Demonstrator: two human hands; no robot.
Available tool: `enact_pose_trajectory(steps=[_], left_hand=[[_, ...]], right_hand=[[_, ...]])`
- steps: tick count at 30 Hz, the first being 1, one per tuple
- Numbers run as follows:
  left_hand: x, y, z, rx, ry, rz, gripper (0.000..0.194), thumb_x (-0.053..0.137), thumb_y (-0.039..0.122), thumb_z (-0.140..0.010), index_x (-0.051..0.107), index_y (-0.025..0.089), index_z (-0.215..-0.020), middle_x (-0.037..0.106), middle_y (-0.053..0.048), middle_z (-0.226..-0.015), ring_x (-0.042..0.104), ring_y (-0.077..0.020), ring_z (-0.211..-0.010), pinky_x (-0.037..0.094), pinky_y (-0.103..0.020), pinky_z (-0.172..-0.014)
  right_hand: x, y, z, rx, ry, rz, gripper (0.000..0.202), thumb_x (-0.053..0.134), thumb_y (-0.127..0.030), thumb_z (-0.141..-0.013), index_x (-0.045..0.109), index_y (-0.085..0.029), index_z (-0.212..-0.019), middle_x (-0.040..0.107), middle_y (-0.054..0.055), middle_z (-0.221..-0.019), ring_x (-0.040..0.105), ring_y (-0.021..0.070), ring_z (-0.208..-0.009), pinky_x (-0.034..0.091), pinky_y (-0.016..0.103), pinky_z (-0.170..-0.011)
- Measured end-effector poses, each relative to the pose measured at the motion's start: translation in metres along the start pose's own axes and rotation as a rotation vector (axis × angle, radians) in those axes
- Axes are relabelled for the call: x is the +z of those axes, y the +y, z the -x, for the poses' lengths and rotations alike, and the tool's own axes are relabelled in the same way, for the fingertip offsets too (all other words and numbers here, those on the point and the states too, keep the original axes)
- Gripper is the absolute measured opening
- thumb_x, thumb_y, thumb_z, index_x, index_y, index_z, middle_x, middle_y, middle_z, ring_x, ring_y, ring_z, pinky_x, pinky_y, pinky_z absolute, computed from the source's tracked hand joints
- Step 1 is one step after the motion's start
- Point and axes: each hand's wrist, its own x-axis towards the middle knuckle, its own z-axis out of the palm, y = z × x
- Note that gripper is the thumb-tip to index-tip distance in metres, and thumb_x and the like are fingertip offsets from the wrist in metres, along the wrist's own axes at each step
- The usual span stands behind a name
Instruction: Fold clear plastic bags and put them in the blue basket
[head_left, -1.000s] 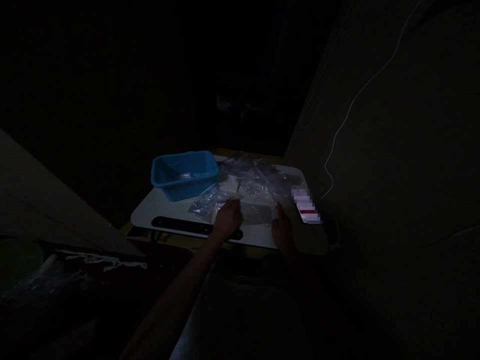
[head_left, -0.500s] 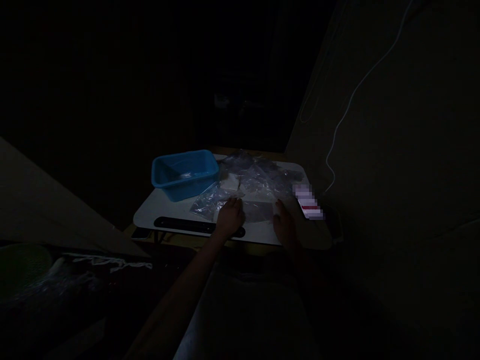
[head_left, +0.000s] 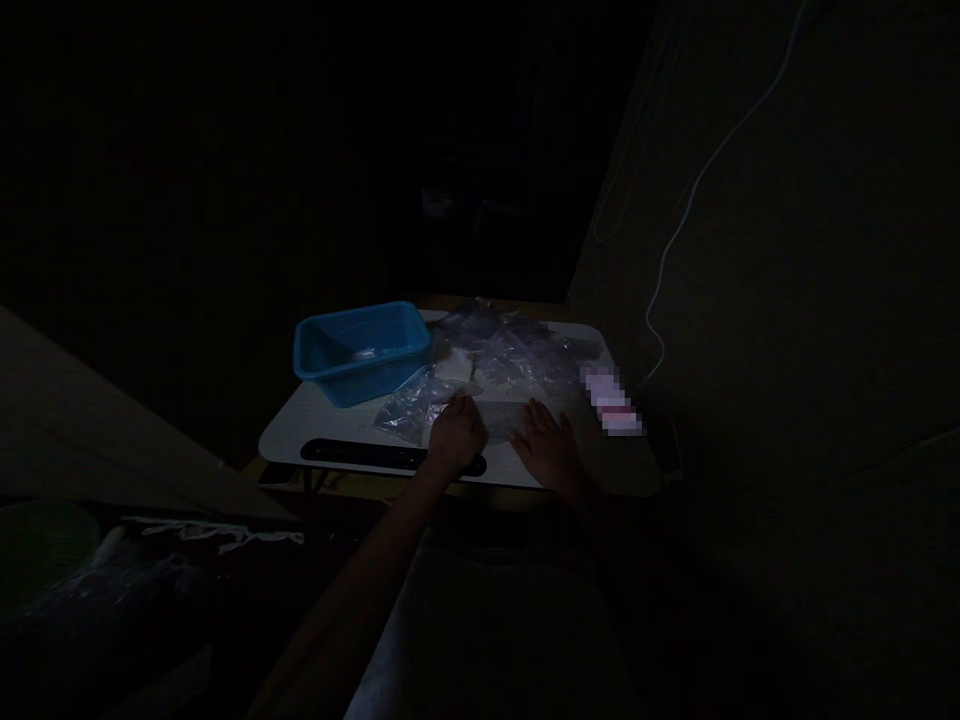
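Note:
In the dim head view, my left hand (head_left: 457,436) is closed at the near side of the white table (head_left: 291,428), over the left end of a flat clear plastic bag (head_left: 499,420). What its fingers hold is too dark to tell. My right hand (head_left: 547,445) lies flat with fingers spread on the right part of that bag. Beyond both hands are crumpled clear plastic bags (head_left: 517,355) and a small white packet (head_left: 454,364).
A blue basin (head_left: 367,378) stands at the table's left. A lit, pixelated phone-like object (head_left: 613,402) lies at the right. A black slot strip (head_left: 360,455) runs along the near edge. A white cable (head_left: 694,190) hangs against the right wall.
My right hand has moved left onto the plastic bag and its fingers have spread flat. My left hand remains closed at the bag's left end. The view has shifted slightly.

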Motion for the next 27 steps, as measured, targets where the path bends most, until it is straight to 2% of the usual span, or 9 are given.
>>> enact_pose_trajectory(steps=[7,11,15,19,22,27], left_hand=[[0.009,-0.008,0.001,0.012,0.161,0.188,0.036,0.036,0.014,-0.081,0.046,0.007,-0.115,0.048,-0.016,-0.122,0.040,-0.0235,-0.120,0.035,-0.039,-0.099],[0.003,-0.004,0.006,0.118,0.168,0.153,0.041,0.038,0.016,-0.081,0.045,0.009,-0.120,0.047,-0.015,-0.127,0.037,-0.0245,-0.123,0.027,-0.045,-0.104],[0.001,0.007,0.003,0.172,0.117,0.124,0.045,0.039,0.015,-0.079,0.044,0.005,-0.122,0.047,-0.017,-0.127,0.037,-0.0258,-0.123,0.026,-0.046,-0.104],[0.007,0.030,-0.008,0.339,-0.053,0.187,0.048,0.038,0.013,-0.078,0.041,0.001,-0.125,0.043,-0.018,-0.131,0.034,-0.0229,-0.126,0.030,-0.037,-0.104],[0.011,0.048,-0.015,0.379,-0.147,0.260,0.047,0.028,0.016,-0.085,0.033,0.002,-0.130,0.038,-0.017,-0.135,0.031,-0.0189,-0.128,0.027,-0.033,-0.106],[0.015,0.063,-0.017,0.293,-0.221,0.290,0.055,0.014,0.037,-0.092,0.026,0.005,-0.134,0.031,-0.016,-0.139,0.026,-0.0206,-0.130,0.025,-0.039,-0.105]], right_hand=[[-0.002,-0.002,0.001,0.015,0.008,-0.016,0.059,0.024,-0.046,-0.088,0.035,-0.007,-0.131,0.030,0.015,-0.140,0.025,0.0239,-0.130,0.017,0.048,-0.103],[-0.001,-0.002,0.000,0.040,0.008,-0.027,0.063,0.025,-0.046,-0.087,0.028,-0.004,-0.134,0.029,0.017,-0.140,0.024,0.0241,-0.130,0.016,0.046,-0.104],[0.000,-0.003,0.000,0.070,-0.005,-0.036,0.070,0.028,-0.047,-0.085,0.022,0.003,-0.134,0.027,0.022,-0.140,0.022,0.0256,-0.131,0.016,0.045,-0.104],[-0.001,-0.002,0.000,0.066,-0.026,-0.017,0.068,0.034,-0.038,-0.083,0.020,0.003,-0.135,0.026,0.021,-0.140,0.020,0.0254,-0.132,0.015,0.045,-0.104],[-0.002,-0.002,0.000,0.043,-0.054,0.012,0.064,0.036,-0.031,-0.081,0.020,-0.002,-0.137,0.024,0.018,-0.142,0.016,0.0251,-0.133,0.014,0.045,-0.104],[-0.004,-0.002,0.002,0.004,-0.051,0.035,0.062,0.034,-0.040,-0.084,0.020,-0.015,-0.139,0.020,0.010,-0.145,0.012,0.0256,-0.133,0.012,0.047,-0.105]])
